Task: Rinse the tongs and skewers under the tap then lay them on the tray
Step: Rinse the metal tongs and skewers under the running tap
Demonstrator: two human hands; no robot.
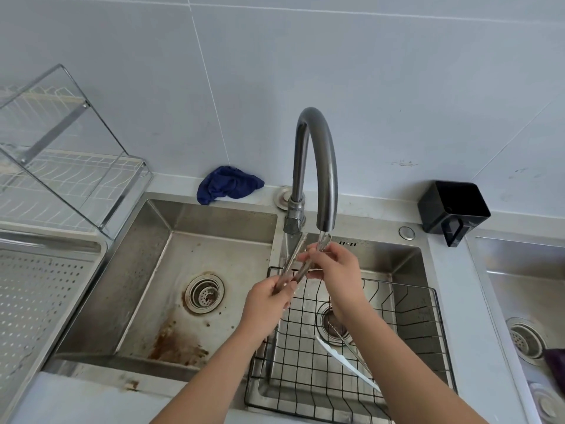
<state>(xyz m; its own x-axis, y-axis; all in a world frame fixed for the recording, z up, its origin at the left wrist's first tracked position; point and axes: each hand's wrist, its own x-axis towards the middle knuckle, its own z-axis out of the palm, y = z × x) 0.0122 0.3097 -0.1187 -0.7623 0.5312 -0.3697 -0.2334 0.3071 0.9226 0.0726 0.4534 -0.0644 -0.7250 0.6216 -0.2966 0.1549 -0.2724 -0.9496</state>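
A: Tongs [292, 261] status?
B: Held under the running tap [326, 179], above the wire basket [406, 316] in the right basin. Gripped at the joined end by left hand [269, 296]. One arm pinched higher up by right hand [334, 266], right at the stream.
A: Handling?
B: Looks like stiff steel, light, probably sprung. Wet, so likely slick. Best taken at the joined end with both arms squeezed together; less chance of springing open or slipping.
A: Skewers?
B: Can't confirm. Thin metal rods [339, 332] down in the basket near the drain, partly hidden by the right forearm, beside a white strip [345, 365]. Possibly those. If so: thin, rigid, likely pointed. Better picked up mid-length as a bundle.
A: Drop-off?
B: Perforated tray [36, 301] on the counter, far left, well apart from the right basin. Expect drips over the left basin on the way.
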